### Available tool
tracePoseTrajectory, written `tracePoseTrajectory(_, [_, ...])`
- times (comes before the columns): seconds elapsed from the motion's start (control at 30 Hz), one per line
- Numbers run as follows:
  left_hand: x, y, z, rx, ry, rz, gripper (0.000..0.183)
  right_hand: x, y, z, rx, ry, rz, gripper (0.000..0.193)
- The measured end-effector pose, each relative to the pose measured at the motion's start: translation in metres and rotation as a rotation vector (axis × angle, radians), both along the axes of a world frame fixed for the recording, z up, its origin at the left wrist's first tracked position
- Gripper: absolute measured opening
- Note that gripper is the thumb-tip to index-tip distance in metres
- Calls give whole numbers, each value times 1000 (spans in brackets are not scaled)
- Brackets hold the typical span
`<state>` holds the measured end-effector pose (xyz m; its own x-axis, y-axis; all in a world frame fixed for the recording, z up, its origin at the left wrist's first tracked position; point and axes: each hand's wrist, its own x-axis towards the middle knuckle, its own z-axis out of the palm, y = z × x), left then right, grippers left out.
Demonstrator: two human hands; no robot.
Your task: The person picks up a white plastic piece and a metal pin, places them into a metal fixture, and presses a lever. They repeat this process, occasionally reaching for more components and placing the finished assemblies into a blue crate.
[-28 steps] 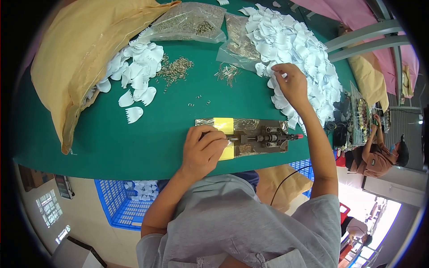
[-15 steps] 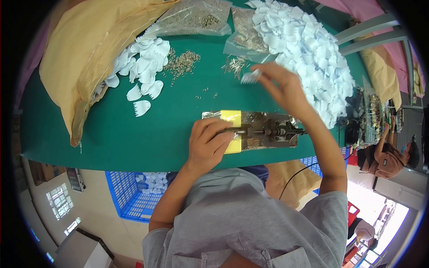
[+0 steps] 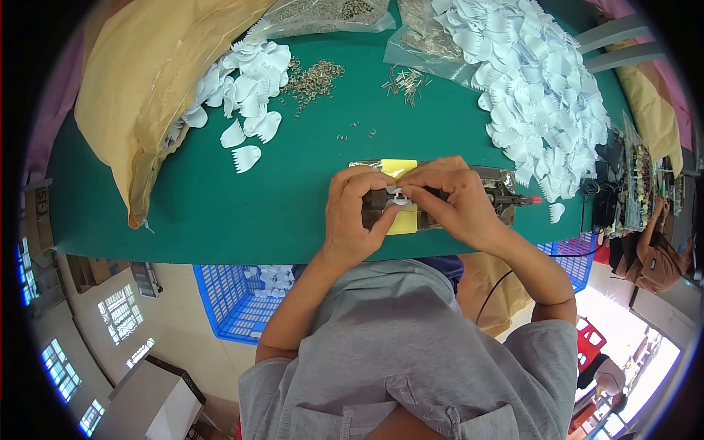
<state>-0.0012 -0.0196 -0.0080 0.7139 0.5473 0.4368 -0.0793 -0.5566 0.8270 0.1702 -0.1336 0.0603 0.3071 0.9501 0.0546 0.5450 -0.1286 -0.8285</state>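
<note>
My left hand (image 3: 353, 214) and my right hand (image 3: 456, 202) meet over a dark metal fixture with a yellow band (image 3: 400, 224). Between the fingertips of both hands are white toothed plastic pieces (image 3: 400, 201), like halves of a hair claw clip. A small metallic bit shows at their middle. Both hands are closed in a pinch, and the fingers partly hide the pieces and the fixture. The lever end of the fixture, with a red tip (image 3: 536, 199), sticks out to the right of my right hand.
Beyond my hands lie small metal springs (image 3: 314, 79) and thin metal pins (image 3: 406, 83). White toothed pieces heap up at the right (image 3: 539, 95) and beside a tan sack (image 3: 139, 88) at the left. Clear bags (image 3: 323, 18) lie at the back. A blue basket (image 3: 233, 312) stands below the table edge.
My right hand has come from near the pins, where it held a white toothed piece, down to my left hand at the fixture. The whole view has shifted slightly.
</note>
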Motion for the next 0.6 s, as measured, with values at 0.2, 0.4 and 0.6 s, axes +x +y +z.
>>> tracePoseTrajectory(0.2, [-1,1,-2,-8,15,-6,57,0,2,1,0,-69,19,10])
tracePoseTrajectory(0.4, [1,0,0,-10,39,2,53,33,41,-7,-69,-163,-15,16])
tracePoseTrajectory(0.6, [1,-1,-8,-6,9,-8,48,38,81,-33,-28,-250,41,16])
